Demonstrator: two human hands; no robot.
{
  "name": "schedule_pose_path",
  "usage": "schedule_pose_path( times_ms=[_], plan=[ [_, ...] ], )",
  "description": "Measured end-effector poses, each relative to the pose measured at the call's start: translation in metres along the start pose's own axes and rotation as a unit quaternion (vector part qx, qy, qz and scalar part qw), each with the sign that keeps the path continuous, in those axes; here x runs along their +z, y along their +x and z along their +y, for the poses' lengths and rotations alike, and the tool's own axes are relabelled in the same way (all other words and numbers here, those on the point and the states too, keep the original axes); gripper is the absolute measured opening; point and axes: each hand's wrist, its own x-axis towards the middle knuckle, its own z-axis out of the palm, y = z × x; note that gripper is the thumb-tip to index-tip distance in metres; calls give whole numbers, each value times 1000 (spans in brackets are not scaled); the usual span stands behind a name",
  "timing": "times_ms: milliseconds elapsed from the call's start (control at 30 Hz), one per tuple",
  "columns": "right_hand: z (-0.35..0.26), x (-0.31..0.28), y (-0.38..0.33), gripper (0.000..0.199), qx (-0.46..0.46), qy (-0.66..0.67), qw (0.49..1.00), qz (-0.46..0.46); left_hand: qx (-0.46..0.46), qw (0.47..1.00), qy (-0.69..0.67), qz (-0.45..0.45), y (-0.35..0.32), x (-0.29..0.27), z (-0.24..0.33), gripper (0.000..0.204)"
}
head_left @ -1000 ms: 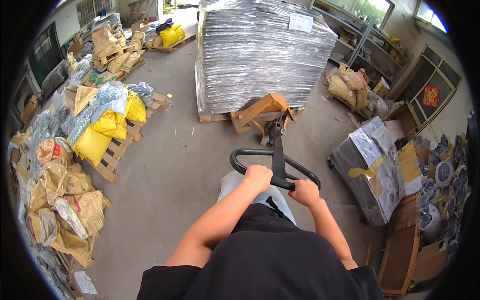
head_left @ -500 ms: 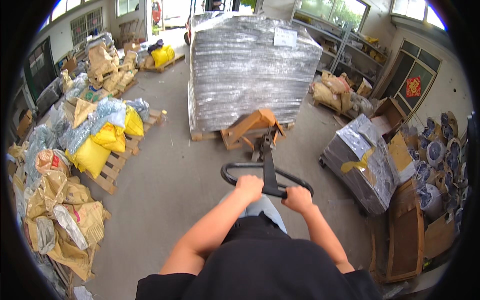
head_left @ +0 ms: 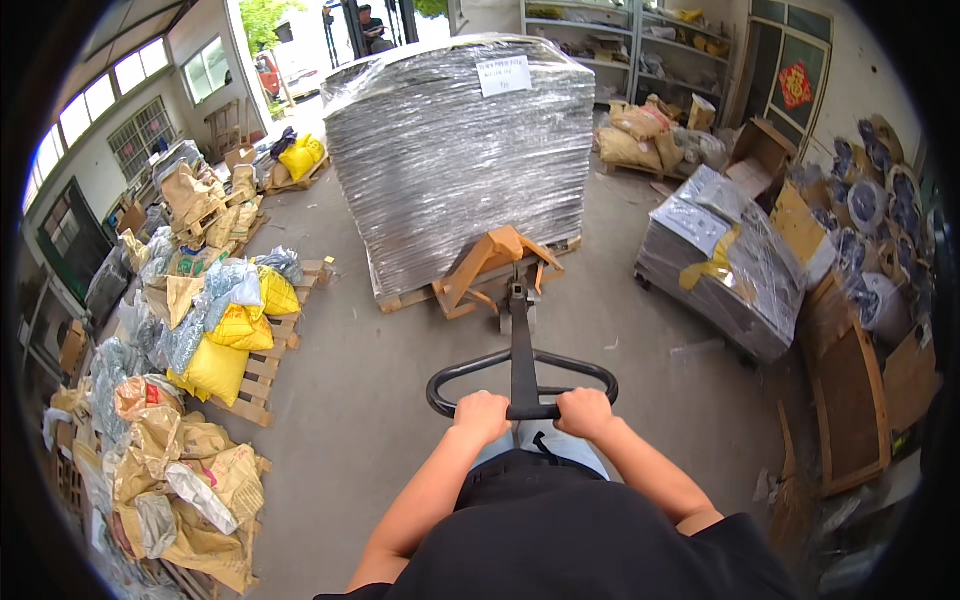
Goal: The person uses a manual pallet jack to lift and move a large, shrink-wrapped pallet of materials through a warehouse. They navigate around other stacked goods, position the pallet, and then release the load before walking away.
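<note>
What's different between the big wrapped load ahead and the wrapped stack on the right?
The big load is much larger than the right-hand stack. The stack has a yellow strip across it; the load shows none. The load has the orange pallet jack at its base; the stack stands apart. Both are wrapped in plastic.

The view is lifting, and the wrapped load (head_left: 460, 170) is now showing its whole top edge. In front of the load, the pallet-jack handle (head_left: 524, 368) is levelling out its looped grip, and the left hand (head_left: 482, 414) and right hand (head_left: 585, 412) are coming level with it, losing the slant that was setting the right one lower. Behind the load, a person (head_left: 375, 30) is coming into sight. Beyond its left side, a red vehicle (head_left: 268, 78) is showing; far left of it, high windows (head_left: 100, 98) are emerging more fully.
</note>
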Motion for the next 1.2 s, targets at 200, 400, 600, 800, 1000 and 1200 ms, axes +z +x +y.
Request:
schedule_pose_path(
  times_ms=[200,400,600,800,1000,1200],
  plan=[
    [-48,4,-42,18,17,-7,1000,7,29,999,16,3,-50,10,-13,20],
    [-113,30,-69,22,56,16,998,19,69,998,3,-12,-102,21,-53,21],
    [-167,55,-88,27,92,4,996,16,114,993,23,-31,-134,30,-96,27],
    [-197,48,-112,26,94,17,995,-1,108,992,23,-62,-175,13,-101,23],
    [-191,54,-155,23,64,10,998,21,100,993,32,-51,-214,20,-71,25],
    [-175,71,-209,20,36,12,999,32,74,997,3,12,-257,63,-30,20]
  ],
)
